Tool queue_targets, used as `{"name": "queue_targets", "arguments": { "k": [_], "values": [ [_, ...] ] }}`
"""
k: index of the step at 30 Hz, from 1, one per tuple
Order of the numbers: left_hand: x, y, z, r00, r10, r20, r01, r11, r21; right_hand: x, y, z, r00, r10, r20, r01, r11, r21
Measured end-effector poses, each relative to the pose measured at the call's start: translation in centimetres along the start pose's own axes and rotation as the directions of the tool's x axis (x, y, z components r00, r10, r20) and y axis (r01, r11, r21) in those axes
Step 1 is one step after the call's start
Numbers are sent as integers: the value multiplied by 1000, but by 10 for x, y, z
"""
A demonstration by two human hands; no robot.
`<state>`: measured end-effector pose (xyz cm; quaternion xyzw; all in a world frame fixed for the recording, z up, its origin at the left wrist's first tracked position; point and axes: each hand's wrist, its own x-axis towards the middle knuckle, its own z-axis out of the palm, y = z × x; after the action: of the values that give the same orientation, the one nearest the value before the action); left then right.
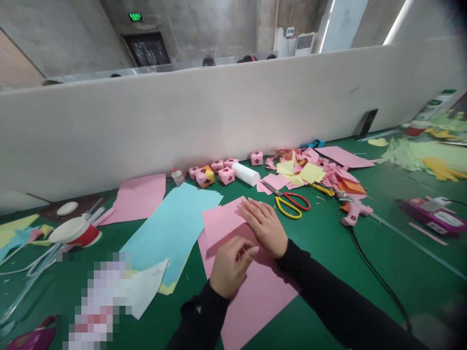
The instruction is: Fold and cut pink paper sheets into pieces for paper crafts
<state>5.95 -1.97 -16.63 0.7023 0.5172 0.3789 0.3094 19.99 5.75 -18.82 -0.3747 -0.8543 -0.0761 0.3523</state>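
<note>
A large sheet of pink paper (251, 311) lies in front of me, with a smaller folded pink piece (219, 223) on its upper part. My right hand (266, 226) rests flat on the folded piece, fingers stretched toward its top edge. Just left of it, my left hand (231, 267) is curled over the lower part of the fold, thumb pointing right; its fingertips are hidden. Beyond my right hand lie scissors (282, 195) with red and yellow handles. Blue sheets (171, 218) stick out to the left of the pink paper.
Pink folded paper balls (226, 175) and a white roll (245, 174) line the white partition (219, 116). Paper scraps (310, 170) are heaped at the back right. A pink glue gun (355, 210) trails a black cord. At left stands a paper cup (85, 233).
</note>
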Motion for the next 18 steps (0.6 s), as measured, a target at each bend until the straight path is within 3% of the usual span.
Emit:
{"name": "queue_targets", "arguments": {
  "k": [2, 4, 7, 10, 13, 15, 16, 18],
  "values": [
    [3, -7, -3, 960, -273, 58, 277, 904, -324, -2, -6, 0, 1000, -25, 0, 25, 999, 20],
    [6, -14, -8, 904, -428, 25, 385, 783, -488, -3, -11, 3, 998, -46, 30, 45, 998, 37],
    [10, -20, -16, 852, -519, -63, 393, 716, -577, -4, -16, 7, 994, -81, 77, 77, 996, 48],
    [12, -24, -24, 825, -559, -84, 395, 676, -623, -3, -17, 7, 997, -53, 47, 49, 995, 88],
    [16, -25, -30, 772, -602, -203, 340, 661, -669, -3, -20, 3, 990, 110, -88, -88, 970, 225],
    [18, -23, -33, 735, -620, -274, 262, 634, -728, -5, -25, 0, 957, 262, -124, -200, 907, 371],
    [19, -22, -34, 729, -623, -284, 230, 613, -756, -5, -29, -1, 944, 322, -67, -257, 849, 462],
    [20, -19, -33, 754, -604, -260, 215, 600, -770, -6, -38, -3, 919, 353, 176, -379, 664, 645]
  ]
}}
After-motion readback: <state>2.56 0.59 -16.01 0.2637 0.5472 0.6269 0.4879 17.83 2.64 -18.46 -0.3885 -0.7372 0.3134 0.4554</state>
